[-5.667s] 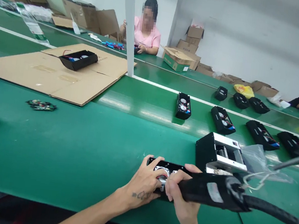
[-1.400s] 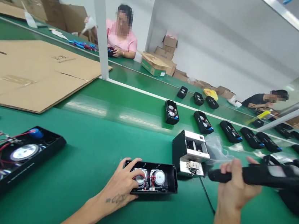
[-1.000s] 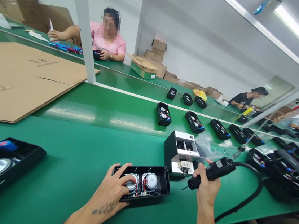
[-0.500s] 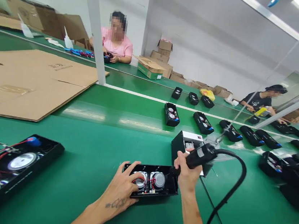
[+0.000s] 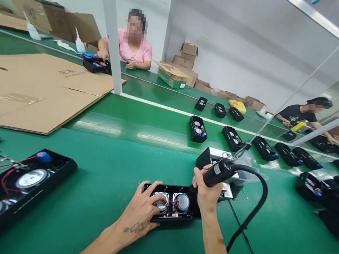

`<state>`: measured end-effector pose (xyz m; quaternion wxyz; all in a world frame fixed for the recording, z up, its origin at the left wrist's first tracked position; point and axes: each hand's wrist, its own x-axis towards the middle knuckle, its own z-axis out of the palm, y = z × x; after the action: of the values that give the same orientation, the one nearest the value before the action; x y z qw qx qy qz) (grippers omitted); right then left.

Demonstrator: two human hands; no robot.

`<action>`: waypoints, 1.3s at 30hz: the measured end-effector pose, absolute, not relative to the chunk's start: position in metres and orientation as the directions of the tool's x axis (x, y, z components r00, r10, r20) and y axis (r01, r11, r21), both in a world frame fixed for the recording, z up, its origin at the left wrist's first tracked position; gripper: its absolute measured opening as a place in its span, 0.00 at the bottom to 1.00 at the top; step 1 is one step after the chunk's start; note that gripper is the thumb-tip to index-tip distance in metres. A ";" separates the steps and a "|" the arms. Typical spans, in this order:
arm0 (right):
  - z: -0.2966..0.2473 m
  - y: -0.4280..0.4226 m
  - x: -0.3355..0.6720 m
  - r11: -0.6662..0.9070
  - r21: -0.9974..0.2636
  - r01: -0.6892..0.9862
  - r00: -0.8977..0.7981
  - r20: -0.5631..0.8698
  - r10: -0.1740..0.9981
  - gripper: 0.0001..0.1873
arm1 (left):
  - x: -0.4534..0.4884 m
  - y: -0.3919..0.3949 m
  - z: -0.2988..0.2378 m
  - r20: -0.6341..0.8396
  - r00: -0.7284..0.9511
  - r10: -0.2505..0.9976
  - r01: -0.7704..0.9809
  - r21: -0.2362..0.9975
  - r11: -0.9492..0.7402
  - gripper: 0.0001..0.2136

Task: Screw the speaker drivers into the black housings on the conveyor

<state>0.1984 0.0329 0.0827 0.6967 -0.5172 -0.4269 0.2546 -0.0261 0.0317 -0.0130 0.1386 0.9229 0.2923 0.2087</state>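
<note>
Left hand (image 5: 142, 214), fingers spread, pins the open black plastic speaker housing (image 5: 191, 212) to the green belt (image 5: 105, 168); at the housing's right end, the right hand (image 5: 206, 191) wraps its fingers around a black corded screwdriver (image 5: 218, 172): fastening seemingly in hand, calling for a plumb bit.

My left hand (image 5: 141, 216) lies flat, fingers spread wide; my right hand (image 5: 206, 192) is clenched in a fist, forearm stretched forward.

On the green bench (image 5: 115, 165), the left hand (image 5: 140, 214) lies spread on the near left end of a small open speaker housing (image 5: 172, 203). The right hand (image 5: 206, 191) is wrapped around a black corded screwdriver (image 5: 219, 172) at the housing's right end. A larger speaker housing (image 5: 11, 183) lies well apart at left.
</note>
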 end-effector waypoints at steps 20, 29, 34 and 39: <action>0.118 0.009 0.303 0.394 -0.844 0.365 0.791 0.504 0.347 0.23 | -0.025 0.035 -0.023 0.395 0.709 0.585 0.450 0.385 -0.806 0.13; 0.103 0.014 0.308 0.273 -0.903 0.331 0.670 0.429 0.606 0.23 | -0.024 0.035 -0.014 0.381 0.716 0.586 0.450 0.389 -0.804 0.15; 0.102 -0.019 0.297 0.261 -0.950 0.173 0.606 0.311 0.732 0.22 | -0.024 0.035 -0.014 0.388 0.718 0.577 0.442 0.387 -0.810 0.14; 0.118 -0.047 0.264 0.323 -0.946 0.021 0.555 0.280 0.784 0.20 | -0.024 0.032 -0.013 0.375 0.719 0.585 0.444 0.399 -0.802 0.11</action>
<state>0.2637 -0.0467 0.1183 0.7142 -0.5170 -0.3891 0.2669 -0.0239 0.0323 -0.0132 0.1416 0.9162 0.2809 0.2483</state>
